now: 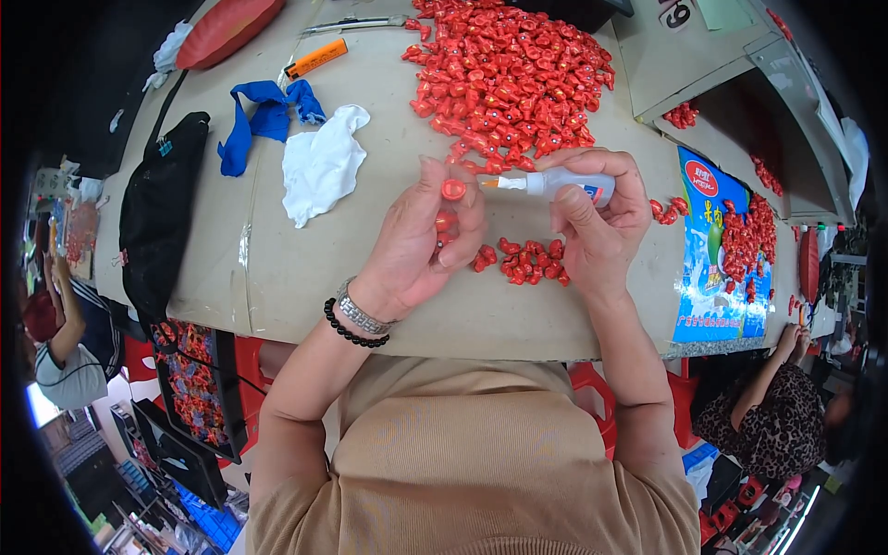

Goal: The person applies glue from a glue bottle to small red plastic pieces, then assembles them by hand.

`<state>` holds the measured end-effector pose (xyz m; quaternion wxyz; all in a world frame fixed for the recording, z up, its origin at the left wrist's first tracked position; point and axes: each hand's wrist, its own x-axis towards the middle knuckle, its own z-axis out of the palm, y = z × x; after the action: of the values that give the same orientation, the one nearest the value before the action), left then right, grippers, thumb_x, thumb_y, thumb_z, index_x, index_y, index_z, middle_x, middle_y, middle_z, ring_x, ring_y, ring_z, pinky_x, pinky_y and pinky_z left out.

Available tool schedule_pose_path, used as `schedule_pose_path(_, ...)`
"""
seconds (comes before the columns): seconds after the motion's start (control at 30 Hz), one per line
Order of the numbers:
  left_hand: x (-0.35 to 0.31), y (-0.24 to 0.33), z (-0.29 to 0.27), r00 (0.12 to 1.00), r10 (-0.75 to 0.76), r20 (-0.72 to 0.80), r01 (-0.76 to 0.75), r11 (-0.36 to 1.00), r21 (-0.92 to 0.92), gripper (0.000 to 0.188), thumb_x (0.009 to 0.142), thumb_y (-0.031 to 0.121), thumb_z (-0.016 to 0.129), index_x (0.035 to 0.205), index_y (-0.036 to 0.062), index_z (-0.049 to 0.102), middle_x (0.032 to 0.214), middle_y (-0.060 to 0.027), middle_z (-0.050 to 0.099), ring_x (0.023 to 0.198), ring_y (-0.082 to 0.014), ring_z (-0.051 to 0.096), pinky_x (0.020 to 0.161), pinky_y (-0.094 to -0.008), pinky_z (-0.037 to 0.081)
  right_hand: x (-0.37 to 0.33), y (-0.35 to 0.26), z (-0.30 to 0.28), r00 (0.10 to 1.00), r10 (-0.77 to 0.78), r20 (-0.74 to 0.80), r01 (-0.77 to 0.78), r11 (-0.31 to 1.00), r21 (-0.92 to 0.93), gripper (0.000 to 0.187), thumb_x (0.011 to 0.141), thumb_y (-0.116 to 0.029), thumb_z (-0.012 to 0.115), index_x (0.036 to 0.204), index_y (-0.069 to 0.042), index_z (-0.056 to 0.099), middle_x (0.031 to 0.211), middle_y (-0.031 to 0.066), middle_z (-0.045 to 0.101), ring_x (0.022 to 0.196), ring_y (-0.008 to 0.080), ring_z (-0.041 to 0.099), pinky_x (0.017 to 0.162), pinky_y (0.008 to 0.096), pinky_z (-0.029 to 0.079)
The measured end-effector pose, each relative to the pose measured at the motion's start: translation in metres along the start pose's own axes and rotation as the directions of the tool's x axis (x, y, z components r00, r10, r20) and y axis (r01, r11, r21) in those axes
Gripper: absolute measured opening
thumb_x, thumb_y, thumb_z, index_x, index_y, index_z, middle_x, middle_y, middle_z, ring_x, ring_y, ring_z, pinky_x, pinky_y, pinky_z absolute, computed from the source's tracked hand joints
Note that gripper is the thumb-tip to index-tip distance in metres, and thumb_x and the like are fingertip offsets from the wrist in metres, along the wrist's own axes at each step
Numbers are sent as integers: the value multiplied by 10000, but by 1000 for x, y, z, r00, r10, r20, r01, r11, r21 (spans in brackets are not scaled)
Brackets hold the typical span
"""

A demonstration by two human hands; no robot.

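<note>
My left hand [414,231] is closed around a few small glossy red plastic pieces; one round red piece [453,190] shows at the fingertips. My right hand [606,213] grips a small translucent glue bottle [578,183] lying sideways, its white neck and thin orange tip pointing left. That tip is right beside the red piece in my left hand; whether they touch I cannot tell. Just below the bottle, between my hands, sits a small group of red pieces [534,263]. Beyond my hands a large heap of similar red pieces [518,83] covers the table.
A white cloth [324,165], a blue cloth strip [268,113], an orange cutter [316,58] and a black bag [165,217] lie left. At right, a blue printed bag [708,250] carries more red pieces, beside a metal cabinet [689,69]. Other people sit at both sides.
</note>
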<state>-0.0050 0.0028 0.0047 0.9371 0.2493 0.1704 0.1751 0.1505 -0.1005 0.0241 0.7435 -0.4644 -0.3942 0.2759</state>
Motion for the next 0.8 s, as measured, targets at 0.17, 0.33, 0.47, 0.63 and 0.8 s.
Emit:
schedule_pose_path(0.17,0,-1,-1,1000,3,1,-3,999,36,449,951,549,365,896,119,480,687,-15,477,458,-80,338,417,-212,255,0,0,0,999,-37,24,37,999,14,205,834,55,584,1020,0,519,988,164,630,913,197,625,807,309,511)
schedule_pose_path(0.33,0,-2,-2,1000,-13,-6,13,999,52,434,956,538,371,906,122,482,691,-18,480,459,-87,347,418,-214,259,-2,1,3,998,-29,46,29,1000,10,209,831,66,577,1022,1,520,991,165,628,919,196,622,810,309,509)
schedule_pose_path(0.47,0,-4,-3,1000,-13,-4,13,999,40,433,953,541,376,914,125,489,694,-19,483,462,-86,352,418,-213,263,-3,1,4,999,-42,21,42,999,-3,181,839,2,612,1000,-9,529,978,170,626,718,133,553,628,240,448)
schedule_pose_path(0.63,-1,-3,5,998,-16,-55,21,996,83,492,954,560,320,849,104,473,684,-8,430,443,-71,310,397,-207,236,-4,1,3,999,4,33,-5,1000,13,202,829,70,569,1017,6,533,1001,142,621,924,186,620,809,300,512)
schedule_pose_path(0.8,-1,-2,5,998,-22,-57,26,996,81,490,953,560,326,852,104,476,687,-9,431,446,-73,315,399,-204,243,-4,2,4,999,15,28,-14,1000,-21,201,825,78,565,1011,5,541,1002,133,621,929,183,619,805,294,513)
